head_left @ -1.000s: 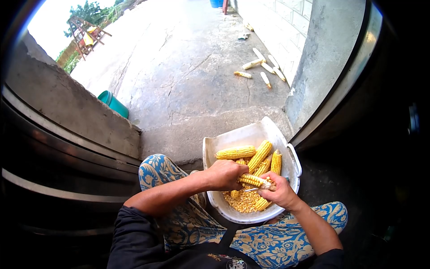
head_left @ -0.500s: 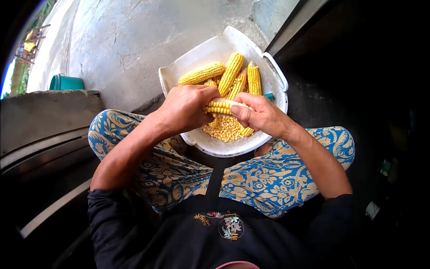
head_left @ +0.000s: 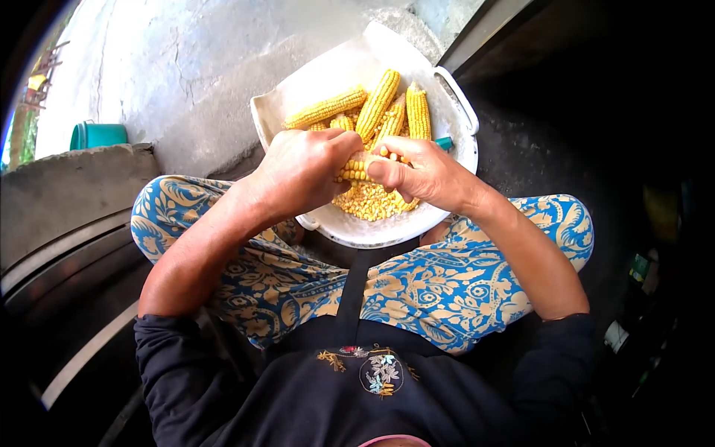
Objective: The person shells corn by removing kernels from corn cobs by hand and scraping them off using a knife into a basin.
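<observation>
Between my two hands is a partly stripped corn cob (head_left: 353, 170), held over a white basin (head_left: 439, 201). My left hand (head_left: 307, 167) is closed round its left end. On its right part, my right hand (head_left: 424, 173) presses with the thumb while the fingers curl behind, and a few kernels show by those fingers. Beneath the hands, loose yellow kernels (head_left: 372, 203) lie in the basin. Whole corn cobs (head_left: 378, 103) rest on the kernels toward the far side. A small teal object (head_left: 444, 143) shows at the right, inside the basin.
The basin stands in front of my crossed legs in patterned trousers (head_left: 447, 298). A teal bucket (head_left: 99, 135) sits at the left by a low concrete ledge (head_left: 74, 186). Grey concrete floor (head_left: 201, 67) spreads beyond. A metal frame edge (head_left: 491, 33) runs at the upper right, beside a dark area.
My right thumb has moved left along the cob toward my left hand, and kernels now show at my right fingers. The view has shifted slightly.
</observation>
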`<control>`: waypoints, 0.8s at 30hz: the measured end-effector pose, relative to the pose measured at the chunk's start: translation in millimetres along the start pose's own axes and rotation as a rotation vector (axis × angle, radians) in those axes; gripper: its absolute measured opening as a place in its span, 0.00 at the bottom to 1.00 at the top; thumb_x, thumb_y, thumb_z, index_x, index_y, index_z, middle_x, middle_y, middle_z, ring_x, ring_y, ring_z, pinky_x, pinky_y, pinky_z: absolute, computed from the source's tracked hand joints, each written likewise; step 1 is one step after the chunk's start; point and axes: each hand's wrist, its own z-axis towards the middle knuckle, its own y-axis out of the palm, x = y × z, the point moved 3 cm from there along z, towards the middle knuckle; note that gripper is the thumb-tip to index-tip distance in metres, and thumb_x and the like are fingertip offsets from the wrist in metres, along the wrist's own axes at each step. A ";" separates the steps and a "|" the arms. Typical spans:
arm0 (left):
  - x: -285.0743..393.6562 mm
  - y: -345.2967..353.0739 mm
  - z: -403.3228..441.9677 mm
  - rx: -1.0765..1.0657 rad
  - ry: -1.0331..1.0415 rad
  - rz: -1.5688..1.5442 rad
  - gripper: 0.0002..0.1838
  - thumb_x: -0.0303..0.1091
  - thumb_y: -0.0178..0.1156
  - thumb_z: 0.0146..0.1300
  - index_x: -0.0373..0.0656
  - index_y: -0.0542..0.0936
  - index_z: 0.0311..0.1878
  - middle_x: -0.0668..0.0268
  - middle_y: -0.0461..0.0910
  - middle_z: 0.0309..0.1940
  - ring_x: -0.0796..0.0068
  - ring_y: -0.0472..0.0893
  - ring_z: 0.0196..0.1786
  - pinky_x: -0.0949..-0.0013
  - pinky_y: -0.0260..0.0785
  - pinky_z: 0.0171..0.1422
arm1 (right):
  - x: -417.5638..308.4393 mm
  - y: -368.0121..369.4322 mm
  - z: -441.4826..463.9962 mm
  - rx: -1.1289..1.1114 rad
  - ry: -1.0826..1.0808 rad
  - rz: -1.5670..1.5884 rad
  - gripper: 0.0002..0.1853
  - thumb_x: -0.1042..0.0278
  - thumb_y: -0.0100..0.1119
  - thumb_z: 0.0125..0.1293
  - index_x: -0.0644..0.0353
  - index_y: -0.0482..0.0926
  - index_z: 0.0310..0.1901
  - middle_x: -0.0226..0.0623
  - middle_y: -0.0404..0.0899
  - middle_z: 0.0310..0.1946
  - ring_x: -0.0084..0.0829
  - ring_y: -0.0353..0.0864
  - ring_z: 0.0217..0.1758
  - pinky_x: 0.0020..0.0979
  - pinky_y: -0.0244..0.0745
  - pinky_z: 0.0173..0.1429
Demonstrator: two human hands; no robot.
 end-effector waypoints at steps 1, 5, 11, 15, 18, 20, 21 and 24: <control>1.6 2.3 0.8 0.006 0.031 -0.009 0.16 0.29 0.67 0.41 0.42 0.73 0.35 0.60 0.77 0.27 0.56 0.80 0.36 0.58 0.73 0.36 | -3.1 1.8 1.0 0.035 -0.070 -0.140 0.32 0.36 0.48 0.63 0.67 0.75 0.35 0.42 0.77 0.27 0.33 0.78 0.35 0.35 0.71 0.41; 3.7 6.7 -0.7 0.046 0.101 -0.053 0.15 0.30 0.67 0.42 0.42 0.73 0.33 0.59 0.77 0.27 0.56 0.80 0.33 0.57 0.73 0.34 | 3.5 4.3 2.6 0.059 -0.224 -0.169 0.30 0.39 0.44 0.67 0.66 0.76 0.37 0.44 0.80 0.31 0.37 0.80 0.37 0.36 0.71 0.41; 4.3 8.1 1.2 0.009 0.109 -0.046 0.17 0.30 0.67 0.41 0.42 0.74 0.37 0.60 0.77 0.27 0.56 0.80 0.33 0.57 0.73 0.34 | 11.0 3.2 5.3 0.113 -0.327 -0.008 0.28 0.43 0.42 0.70 0.65 0.76 0.38 0.38 0.78 0.28 0.28 0.78 0.34 0.30 0.72 0.41; -1.5 7.3 2.9 0.029 0.100 -0.072 0.18 0.30 0.68 0.39 0.42 0.73 0.36 0.61 0.76 0.27 0.57 0.80 0.32 0.59 0.72 0.33 | -4.3 -0.2 -2.2 -0.107 -0.026 0.036 0.24 0.43 0.48 0.68 0.62 0.74 0.37 0.31 0.74 0.22 0.17 0.72 0.22 0.20 0.69 0.28; 3.7 4.6 2.2 0.161 0.181 0.002 0.17 0.30 0.67 0.39 0.42 0.73 0.34 0.62 0.75 0.26 0.59 0.79 0.30 0.60 0.72 0.32 | 0.3 2.5 0.0 -0.207 -0.040 0.261 0.22 0.45 0.54 0.65 0.60 0.72 0.38 0.26 0.71 0.19 0.12 0.67 0.17 0.15 0.63 0.21; 6.7 4.8 1.6 0.189 0.222 0.044 0.14 0.29 0.64 0.41 0.42 0.71 0.32 0.62 0.73 0.25 0.60 0.79 0.29 0.61 0.71 0.30 | 3.9 3.2 -0.2 -0.233 0.010 0.372 0.20 0.49 0.58 0.63 0.59 0.72 0.40 0.24 0.70 0.20 0.11 0.66 0.17 0.13 0.61 0.21; 7.7 5.7 1.4 0.183 0.233 0.069 0.12 0.29 0.62 0.43 0.42 0.71 0.31 0.62 0.73 0.25 0.60 0.79 0.28 0.61 0.71 0.30 | 5.0 2.6 0.2 -0.255 0.018 0.355 0.20 0.49 0.60 0.62 0.59 0.72 0.41 0.24 0.70 0.20 0.10 0.66 0.17 0.13 0.61 0.21; 9.0 6.6 2.0 0.163 0.241 0.088 0.10 0.28 0.60 0.45 0.41 0.71 0.30 0.62 0.73 0.24 0.60 0.79 0.28 0.61 0.71 0.29 | 7.1 3.2 0.0 -0.274 0.030 0.340 0.21 0.51 0.62 0.60 0.60 0.72 0.44 0.24 0.71 0.21 0.10 0.66 0.18 0.13 0.61 0.21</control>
